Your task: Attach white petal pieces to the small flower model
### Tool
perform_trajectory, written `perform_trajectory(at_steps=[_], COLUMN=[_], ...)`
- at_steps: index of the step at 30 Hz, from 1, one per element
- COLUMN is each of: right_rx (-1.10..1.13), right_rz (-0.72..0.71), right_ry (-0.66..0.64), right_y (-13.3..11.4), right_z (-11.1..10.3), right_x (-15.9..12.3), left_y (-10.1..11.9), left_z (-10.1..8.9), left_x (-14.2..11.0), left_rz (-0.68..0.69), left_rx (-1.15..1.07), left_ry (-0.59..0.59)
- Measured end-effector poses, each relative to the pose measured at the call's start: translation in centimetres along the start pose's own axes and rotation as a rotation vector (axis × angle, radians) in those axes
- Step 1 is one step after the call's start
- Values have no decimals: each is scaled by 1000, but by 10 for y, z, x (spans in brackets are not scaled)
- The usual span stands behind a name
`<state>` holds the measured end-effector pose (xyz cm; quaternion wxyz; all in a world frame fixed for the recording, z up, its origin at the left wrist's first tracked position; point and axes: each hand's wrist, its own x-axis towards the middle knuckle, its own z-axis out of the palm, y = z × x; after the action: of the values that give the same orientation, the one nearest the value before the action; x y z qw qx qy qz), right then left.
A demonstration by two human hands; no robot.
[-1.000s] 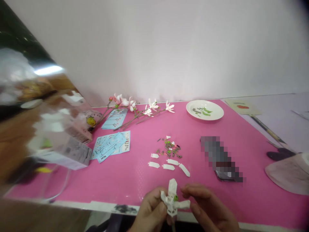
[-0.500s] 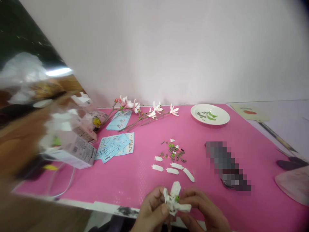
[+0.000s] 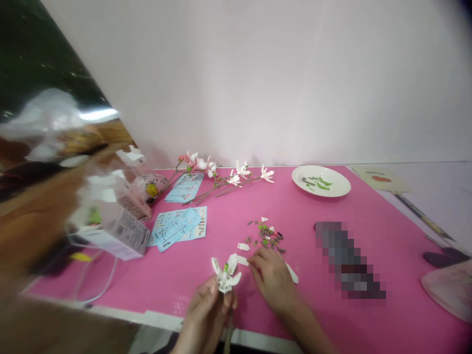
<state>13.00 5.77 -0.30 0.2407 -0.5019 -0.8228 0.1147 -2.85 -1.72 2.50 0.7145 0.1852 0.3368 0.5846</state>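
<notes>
My left hand (image 3: 202, 314) grips the stem of a white plastic brick flower (image 3: 225, 276), holding it up near the front of the pink mat (image 3: 121, 280). My right hand (image 3: 272, 278) is apart from it, reaching over loose white petal pieces (image 3: 242, 260), with its fingertips beside them. Those petals are partly hidden under that hand. A small heap of green and brown brick pieces (image 3: 267, 236) lies just beyond its fingers.
A white plate (image 3: 321, 181) holds green and brown pieces. Flowering brick branches (image 3: 221, 179) lie along the back of the mat, near blue instruction sheets (image 3: 177, 231). A printed box (image 3: 123, 236) and blurred plastic stand left. A pixelated dark object (image 3: 348, 260) lies right.
My right hand has left the flower and moved forward onto the loose petals. My left hand has carried the flower leftward. The view has shifted slightly.
</notes>
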Motion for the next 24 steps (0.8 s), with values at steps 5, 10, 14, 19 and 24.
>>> perform_trajectory(at_steps=[5, 10, 14, 19, 24], right_rx=[-72, -143, -172, -144, -104], right_rz=[2, -2, -11, -14, -24], right_ry=[5, -19, -32, -25, -20], right_y=[0, 9, 17, 20, 18], right_z=[11, 26, 36, 36, 32], right_x=[22, 38, 42, 38, 35], left_y=[-4, -7, -8, -8, -4], left_z=[-7, -2, 4, 9, 18], left_x=[3, 1, -2, -5, -9], left_rz=[17, 21, 14, -17, -29], left_rx=[19, 9, 26, 23, 46], left_ry=[43, 59, 22, -23, -77])
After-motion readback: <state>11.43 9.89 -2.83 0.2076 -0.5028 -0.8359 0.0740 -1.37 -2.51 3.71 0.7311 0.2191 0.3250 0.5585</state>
